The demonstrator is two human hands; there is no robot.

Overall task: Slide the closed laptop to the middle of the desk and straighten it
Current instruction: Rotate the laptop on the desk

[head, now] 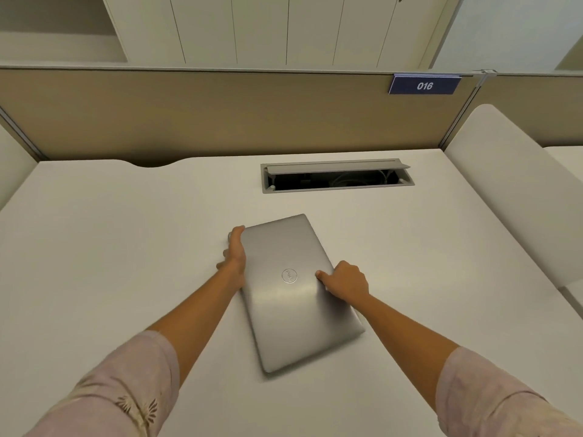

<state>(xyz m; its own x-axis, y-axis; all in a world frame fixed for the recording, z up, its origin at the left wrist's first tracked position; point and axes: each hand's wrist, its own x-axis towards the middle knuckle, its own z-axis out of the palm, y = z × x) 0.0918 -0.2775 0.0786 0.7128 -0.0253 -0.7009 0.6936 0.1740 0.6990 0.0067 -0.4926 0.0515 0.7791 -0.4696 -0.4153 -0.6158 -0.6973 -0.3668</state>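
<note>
Laptop [296, 326] askew, right hand [347, 280] fingertips hidden

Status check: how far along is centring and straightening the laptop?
Done: the closed laptop sits near the middle of the desk. In hand: the left hand and right hand grip its long edges. Left: it lies skewed to the cable hatch, so straightening remains.

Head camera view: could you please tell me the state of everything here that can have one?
Silver metal laptop: closed, lying flat on the white desk, askew to its edges.
Grey rectangular cable box: flap raised, cables inside.
Left hand: grips the laptop's left edge.
Right hand: grips the laptop's right edge, thumb on the lid.
</note>
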